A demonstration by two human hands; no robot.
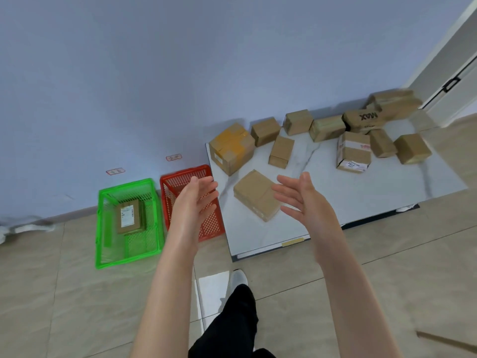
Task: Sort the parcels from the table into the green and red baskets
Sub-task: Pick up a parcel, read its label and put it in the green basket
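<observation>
A flat brown parcel (254, 193) lies near the front left of the white table (361, 192). My left hand (196, 200) hovers open to its left, over the red basket (206, 174). My right hand (300, 197) is open at the parcel's right edge, palm facing left; I cannot tell if it touches. Several more cardboard parcels stand along the table's back, among them a yellow-taped box (232, 147) and a labelled box (353, 152). The green basket (103, 228) on the floor holds one labelled parcel (129, 217).
Both baskets sit on the tiled floor against the blue wall, left of the table. Two small paper labels (173, 158) are stuck on the wall above them. My leg and white shoe (238, 279) are below the table's front edge. A door frame (449, 83) is at the right.
</observation>
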